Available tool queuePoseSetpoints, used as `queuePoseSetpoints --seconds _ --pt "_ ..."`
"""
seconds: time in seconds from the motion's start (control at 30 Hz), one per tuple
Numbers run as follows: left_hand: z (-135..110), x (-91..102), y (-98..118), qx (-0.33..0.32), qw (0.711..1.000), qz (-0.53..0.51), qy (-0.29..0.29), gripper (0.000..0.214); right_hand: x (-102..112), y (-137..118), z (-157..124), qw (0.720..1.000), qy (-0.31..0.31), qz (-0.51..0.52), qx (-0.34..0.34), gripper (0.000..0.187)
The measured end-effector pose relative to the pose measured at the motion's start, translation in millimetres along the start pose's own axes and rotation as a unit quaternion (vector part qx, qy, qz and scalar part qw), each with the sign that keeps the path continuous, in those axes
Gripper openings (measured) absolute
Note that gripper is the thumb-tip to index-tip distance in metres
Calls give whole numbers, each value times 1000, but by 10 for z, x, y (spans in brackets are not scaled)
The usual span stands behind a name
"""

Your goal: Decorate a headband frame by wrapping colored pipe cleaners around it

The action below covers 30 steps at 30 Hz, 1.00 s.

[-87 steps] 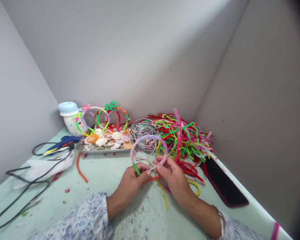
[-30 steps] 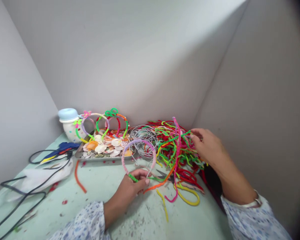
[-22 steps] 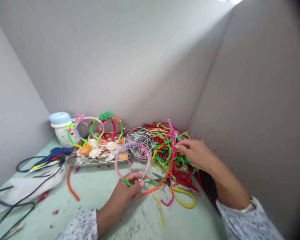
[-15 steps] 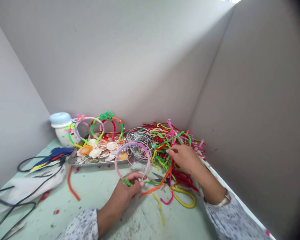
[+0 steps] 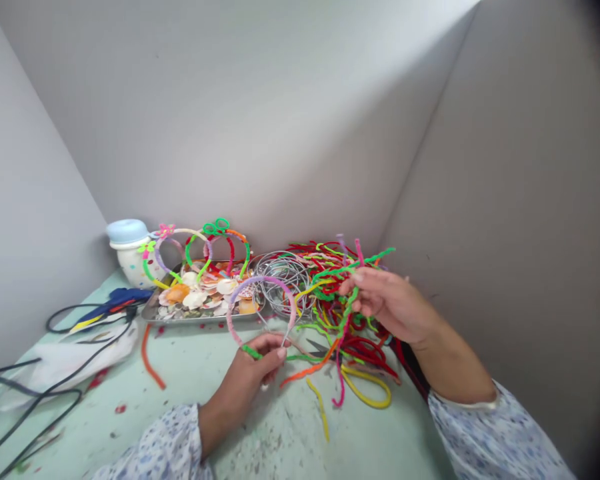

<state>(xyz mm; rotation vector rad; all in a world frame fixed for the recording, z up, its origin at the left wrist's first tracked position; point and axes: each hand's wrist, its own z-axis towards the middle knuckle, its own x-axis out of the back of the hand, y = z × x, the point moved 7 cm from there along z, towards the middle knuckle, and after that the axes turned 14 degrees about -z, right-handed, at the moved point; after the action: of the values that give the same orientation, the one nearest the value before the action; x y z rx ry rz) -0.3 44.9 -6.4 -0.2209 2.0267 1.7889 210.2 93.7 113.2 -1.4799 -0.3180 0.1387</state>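
Note:
My left hand (image 5: 257,363) rests on the pale green table and pinches the lower ends of a headband (image 5: 260,288) wrapped in lilac and pink pipe cleaner, with a green piece at its left end. The headband stands upright in front of a stack of bare wire headbands (image 5: 283,277). My right hand (image 5: 387,303) is raised over the heap of coloured pipe cleaners (image 5: 337,293) and is closed on a few of them, green and pink strands hanging from the fingers.
A metal tray (image 5: 200,313) of seashells holds finished headbands (image 5: 200,243) at the back left, beside a white jar (image 5: 130,250). A blue glue gun (image 5: 113,303) with a black cable, white plastic and loose pipe cleaners lie on the table. Grey walls close in.
Both hands held the headband at first. My right hand let go, reached into the pipe cleaner heap, and now lifts a few strands up out of it.

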Motion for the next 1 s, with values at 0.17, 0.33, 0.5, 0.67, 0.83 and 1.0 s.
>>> queuePoseSetpoints --seconds 0.17,0.33,0.5,0.67,0.83,1.0 --pt "-55 -77 97 -18 999 -37 -31 19 -544 332 28 990 -116 -57 -61 21" --pt "-103 -209 64 7 993 -69 -97 14 -887 536 36 989 -111 -74 -69 13" --pt "-87 -191 31 4 992 -81 -93 14 -803 627 179 992 -60 60 -95 13" --pt "-101 -192 -15 28 993 -77 -89 17 -313 613 622 989 19 93 -110 9" --pt "-78 -182 15 35 989 -111 -87 16 50 505 954 989 56 76 -112 12" --pt "-87 -205 55 41 985 -128 -105 17 230 525 1087 990 91 32 -107 12"
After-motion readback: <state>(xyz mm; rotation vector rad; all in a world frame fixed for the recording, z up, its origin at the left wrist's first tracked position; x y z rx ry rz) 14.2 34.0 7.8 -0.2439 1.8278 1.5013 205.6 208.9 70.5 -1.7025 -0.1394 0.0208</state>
